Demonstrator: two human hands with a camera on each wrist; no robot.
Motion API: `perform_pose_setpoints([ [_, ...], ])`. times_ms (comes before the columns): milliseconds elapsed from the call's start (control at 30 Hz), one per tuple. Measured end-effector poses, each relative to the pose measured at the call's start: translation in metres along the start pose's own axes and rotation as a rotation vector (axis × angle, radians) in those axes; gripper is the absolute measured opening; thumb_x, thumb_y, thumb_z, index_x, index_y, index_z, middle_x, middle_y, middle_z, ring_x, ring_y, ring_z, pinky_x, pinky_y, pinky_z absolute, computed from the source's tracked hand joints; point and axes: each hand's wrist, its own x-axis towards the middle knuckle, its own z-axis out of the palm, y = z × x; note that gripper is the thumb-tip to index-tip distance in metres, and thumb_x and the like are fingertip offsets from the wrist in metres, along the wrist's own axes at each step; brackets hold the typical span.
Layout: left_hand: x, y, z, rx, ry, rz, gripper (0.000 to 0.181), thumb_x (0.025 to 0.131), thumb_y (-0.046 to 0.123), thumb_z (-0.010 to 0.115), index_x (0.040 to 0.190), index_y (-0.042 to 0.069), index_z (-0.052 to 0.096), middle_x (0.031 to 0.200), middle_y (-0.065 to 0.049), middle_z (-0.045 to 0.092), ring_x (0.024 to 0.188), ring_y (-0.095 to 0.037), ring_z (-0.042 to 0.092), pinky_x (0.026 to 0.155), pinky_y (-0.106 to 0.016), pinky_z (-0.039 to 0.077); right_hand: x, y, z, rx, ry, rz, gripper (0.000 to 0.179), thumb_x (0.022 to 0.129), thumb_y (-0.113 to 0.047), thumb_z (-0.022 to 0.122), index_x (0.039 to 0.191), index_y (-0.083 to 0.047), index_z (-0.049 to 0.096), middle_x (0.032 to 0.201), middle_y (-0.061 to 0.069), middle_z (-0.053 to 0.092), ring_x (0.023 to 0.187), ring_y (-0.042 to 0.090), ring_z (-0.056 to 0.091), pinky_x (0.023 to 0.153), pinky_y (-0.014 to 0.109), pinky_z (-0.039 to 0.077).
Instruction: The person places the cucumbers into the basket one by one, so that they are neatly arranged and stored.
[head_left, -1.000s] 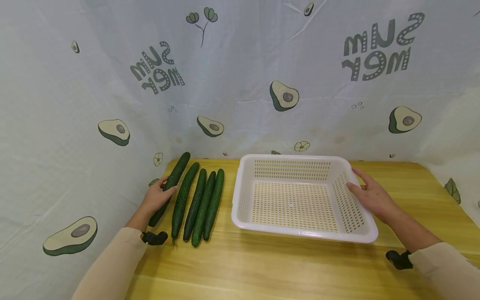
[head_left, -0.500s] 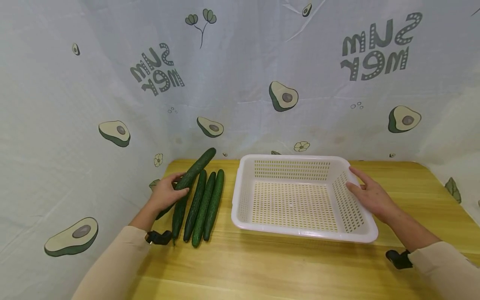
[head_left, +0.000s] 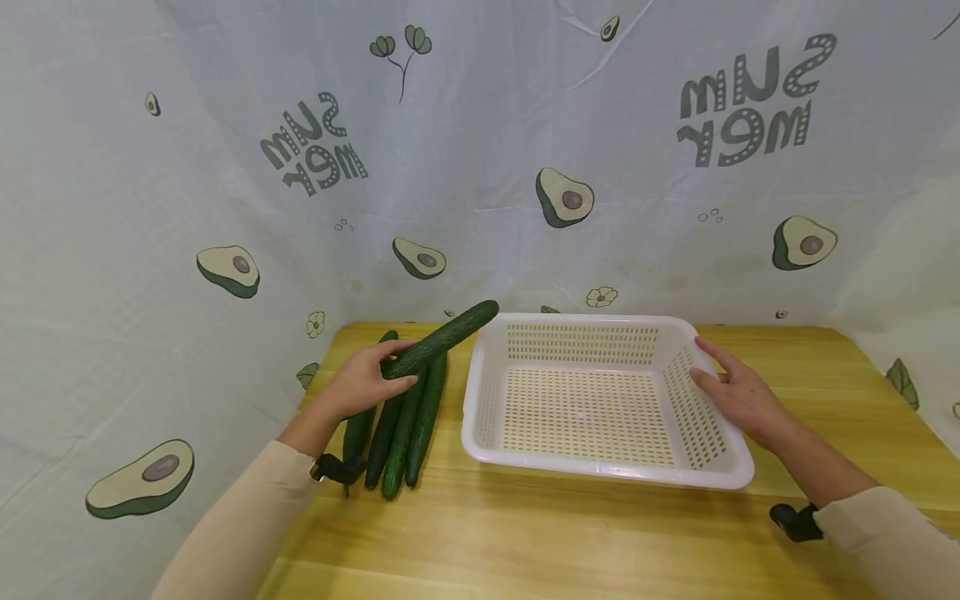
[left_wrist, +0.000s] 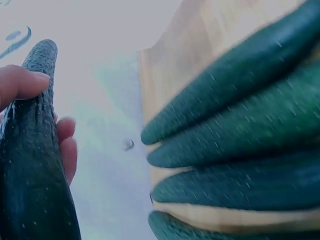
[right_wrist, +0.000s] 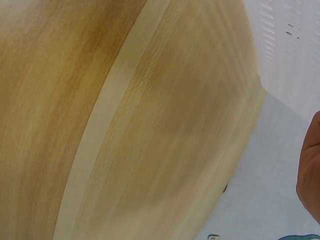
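My left hand [head_left: 367, 383] grips a dark green cucumber [head_left: 446, 336], thumb on one side and fingers on the other. Held at a slant, the cucumber points up and right, its far end overlapping the back left corner of a white plastic basket [head_left: 487, 400] in the head view. Beneath it, several more cucumbers [left_wrist: 235, 80] lie side by side on the table. At the basket's right side, my right hand [head_left: 738, 396] holds the rim, with the thumb over the inner edge. In the right wrist view only part of that hand [right_wrist: 311, 170] shows.
The wooden table [head_left: 525, 533] carries the basket, whose sides and floor are perforated. Behind and to the left hangs a pale cloth [head_left: 465, 167] printed with avocados, close to the table's back edge.
My left hand has lifted the leftmost cucumber and carried it right over the others, tilting it toward the basket. The right hand and basket have stayed in place.
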Motion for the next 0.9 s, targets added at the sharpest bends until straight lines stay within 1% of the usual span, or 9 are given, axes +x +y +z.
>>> perform_pose_setpoints([
  [33,0.002,0.003,0.000,-0.002,-0.004,0.010,0.059,0.095,0.030,0.074,0.150,0.020,0.054,0.131,-0.014,0.069,0.096,-0.033,0.069,0.076,-0.043,0.053,0.000,0.000,0.000,0.004,-0.001,0.000,0.074,0.111,-0.044,0.037,0.165,-0.021,-0.008,0.141,0.047,0.039,0.085,0.027,0.075,0.068,0.043,0.063],
  [67,0.004,0.006,0.001,-0.008,-0.007,0.020,0.059,0.095,0.030,0.074,0.150,0.021,0.054,0.130,-0.012,0.070,0.095,-0.032,0.069,0.075,-0.043,0.053,0.000,0.001,0.000,0.009,-0.002,0.000,0.074,0.111,-0.044,0.038,0.165,-0.021,-0.008,0.141,0.047,0.039,0.085,0.027,0.075,0.068,0.044,0.063],
  [200,0.010,0.016,0.004,-0.026,-0.019,0.052,0.057,0.096,0.031,0.073,0.149,0.020,0.053,0.132,-0.009,0.069,0.100,-0.031,0.070,0.089,-0.050,0.057,0.000,0.000,0.000,0.016,0.000,0.001,0.075,0.111,-0.045,0.038,0.165,-0.022,-0.007,0.141,0.047,0.039,0.084,0.026,0.075,0.067,0.044,0.063],
  [267,0.013,0.022,0.004,-0.033,-0.039,0.069,0.056,0.098,0.030,0.070,0.149,0.018,0.051,0.143,-0.012,0.061,0.111,-0.035,0.068,0.094,-0.052,0.055,0.000,0.000,0.001,0.018,0.002,0.000,0.075,0.110,-0.046,0.039,0.165,-0.022,-0.007,0.141,0.047,0.039,0.083,0.026,0.075,0.067,0.044,0.063],
  [433,0.022,0.033,0.006,-0.107,-0.121,0.074,0.055,0.103,0.028,0.062,0.152,0.015,0.044,0.143,-0.021,0.056,0.062,-0.018,0.066,0.064,-0.035,0.056,0.000,0.000,0.001,0.020,0.007,-0.006,0.075,0.110,-0.045,0.039,0.166,-0.022,-0.006,0.141,0.047,0.038,0.084,0.027,0.075,0.067,0.044,0.064],
  [567,0.029,0.041,0.009,-0.135,-0.112,0.106,0.053,0.101,0.027,0.063,0.150,0.014,0.047,0.137,-0.020,0.058,0.053,-0.012,0.051,0.058,-0.032,0.051,-0.001,-0.001,0.001,0.015,0.009,-0.005,0.074,0.111,-0.044,0.039,0.166,-0.021,-0.005,0.142,0.047,0.038,0.085,0.027,0.075,0.067,0.043,0.064],
  [667,0.034,0.048,0.012,-0.131,-0.106,0.139,0.050,0.102,0.029,0.062,0.149,0.017,0.050,0.133,-0.018,0.061,0.053,-0.017,0.046,0.060,-0.033,0.048,-0.001,-0.001,0.001,0.016,0.010,0.000,0.075,0.110,-0.044,0.039,0.166,-0.022,-0.006,0.142,0.047,0.039,0.086,0.027,0.075,0.068,0.043,0.064],
  [800,0.042,0.056,0.016,-0.157,-0.137,0.152,0.043,0.108,0.030,0.050,0.150,0.021,0.050,0.125,-0.014,0.065,0.070,-0.019,0.063,0.071,-0.036,0.055,0.000,0.000,0.001,0.017,0.013,0.001,0.075,0.110,-0.044,0.039,0.166,-0.023,-0.006,0.142,0.046,0.039,0.086,0.028,0.075,0.069,0.043,0.064],
  [900,0.049,0.061,0.019,-0.133,-0.146,0.146,0.041,0.111,0.030,0.041,0.150,0.023,0.051,0.117,-0.008,0.067,0.079,-0.018,0.063,0.080,-0.039,0.054,0.000,0.001,0.002,0.014,0.011,-0.001,0.074,0.111,-0.044,0.039,0.166,-0.022,-0.006,0.143,0.046,0.038,0.087,0.028,0.075,0.069,0.043,0.064],
])
